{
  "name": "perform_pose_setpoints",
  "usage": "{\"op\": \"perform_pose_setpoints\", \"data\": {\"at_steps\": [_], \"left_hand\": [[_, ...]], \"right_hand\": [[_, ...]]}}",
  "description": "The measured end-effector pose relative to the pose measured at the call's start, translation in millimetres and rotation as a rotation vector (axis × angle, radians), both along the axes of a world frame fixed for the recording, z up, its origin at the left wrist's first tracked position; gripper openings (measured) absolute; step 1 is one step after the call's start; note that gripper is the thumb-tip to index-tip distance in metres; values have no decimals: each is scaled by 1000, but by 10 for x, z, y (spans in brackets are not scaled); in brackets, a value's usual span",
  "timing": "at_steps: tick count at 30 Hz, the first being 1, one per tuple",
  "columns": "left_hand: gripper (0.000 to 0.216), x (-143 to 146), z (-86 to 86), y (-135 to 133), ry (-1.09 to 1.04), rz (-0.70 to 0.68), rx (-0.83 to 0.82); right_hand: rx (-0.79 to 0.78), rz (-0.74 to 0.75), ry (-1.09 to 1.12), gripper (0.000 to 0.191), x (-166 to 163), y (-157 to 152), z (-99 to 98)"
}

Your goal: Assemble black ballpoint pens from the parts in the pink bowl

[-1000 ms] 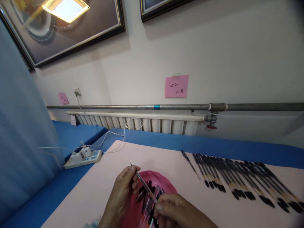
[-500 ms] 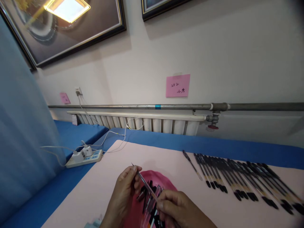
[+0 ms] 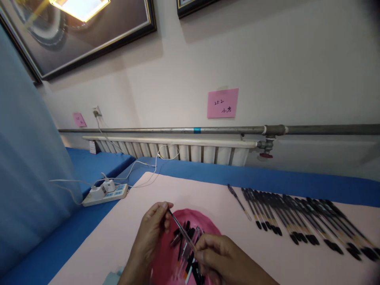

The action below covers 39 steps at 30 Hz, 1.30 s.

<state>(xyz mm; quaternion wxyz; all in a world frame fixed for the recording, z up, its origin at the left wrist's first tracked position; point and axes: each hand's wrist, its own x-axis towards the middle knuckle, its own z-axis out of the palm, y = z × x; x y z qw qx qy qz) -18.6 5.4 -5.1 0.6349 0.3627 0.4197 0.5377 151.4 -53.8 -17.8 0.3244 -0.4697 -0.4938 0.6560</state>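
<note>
Between my two hands a slim, see-through pen [image 3: 181, 230] slants over a pink dish [image 3: 204, 218]. The fingertips of my left hand [image 3: 152, 225] pinch its dark upper end. Lower down, my right hand [image 3: 215, 255] grips the clear end between thumb and fingers. Loose pen parts [image 3: 190, 253], some black, some clear and a few white or orange, lie in the dish under the pen. To the right, a lone pen [image 3: 240, 202] without a black end lies near a slanted row of pens [image 3: 285, 213] with black lower ends.
Pale pink paper [image 3: 118, 233] covers part of the blue table [image 3: 208, 171]. A power strip [image 3: 107, 194] with plugs and white cables stands at the left, near a blue curtain [image 3: 32, 158]. Behind the table are a radiator [image 3: 190, 152] and a pipe [image 3: 148, 130].
My left fingers have moved out to the thin tip of the pen, which stuck out past them before. The view has tilted slightly; my right hand keeps its grip.
</note>
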Motion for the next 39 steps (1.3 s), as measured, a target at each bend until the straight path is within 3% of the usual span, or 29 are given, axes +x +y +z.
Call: {"op": "perform_pose_setpoints", "data": {"at_steps": [7, 10, 13, 15, 18, 22, 24, 27, 33, 36, 39], "left_hand": [[32, -331, -14, 170, -131, 281, 24], [32, -427, -26, 221, -149, 339, 28], [30, -396, -15, 197, -25, 352, 53], [30, -312, 2, 140, 163, 295, 83], [35, -151, 6, 37, 467, 71, 104], [36, 2, -39, -50, 715, -59, 175], [34, 41, -62, -64, 771, -68, 206], [32, 83, -80, -70, 795, -82, 226], [26, 156, -119, -92, 805, -142, 238], [22, 175, -150, -105, 835, -166, 274], [23, 197, -163, -135, 944, -168, 335]], "right_hand": [[35, 56, -120, 8, 190, 1, 137], [79, 41, -168, 9, 304, 22, 206], [51, -2, -265, 9, 330, 29, 252], [55, -42, -333, 10, 287, 16, 256], [117, -58, -467, 15, 186, -24, 215], [359, -42, -739, 14, 102, -89, 95], [449, -1, -816, 12, 90, -124, 33], [450, 44, -838, 9, 75, -174, -8], [436, 105, -694, 11, 31, -177, 104], [543, -76, -806, 15, 162, -54, 104], [628, -285, -1187, 19, 468, 124, 15]]}}
